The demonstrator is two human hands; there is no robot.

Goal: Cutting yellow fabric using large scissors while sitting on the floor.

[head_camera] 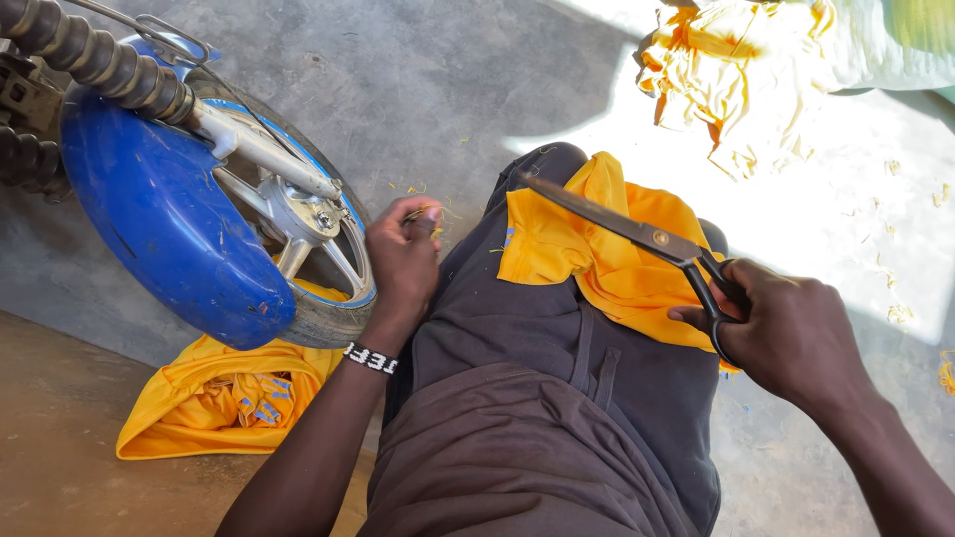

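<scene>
A motorcycle front wheel (298,249) with a blue mudguard (159,214) stands at the left. Yellow fabric (607,254) lies draped across the person's lap. The right hand (786,333) grips large tailor's scissors (637,234) — blades closed, resting over the fabric. The left hand (403,259) is curled, fingertips pinching tiny yellow scraps (423,214) — just beside the tyre.

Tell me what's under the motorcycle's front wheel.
A yellow garment lies crumpled on the floor under the blue-fendered wheel, its blue-patterned part showing. The tyre covers its upper edge, so how far it reaches behind the wheel cannot be seen.
</scene>
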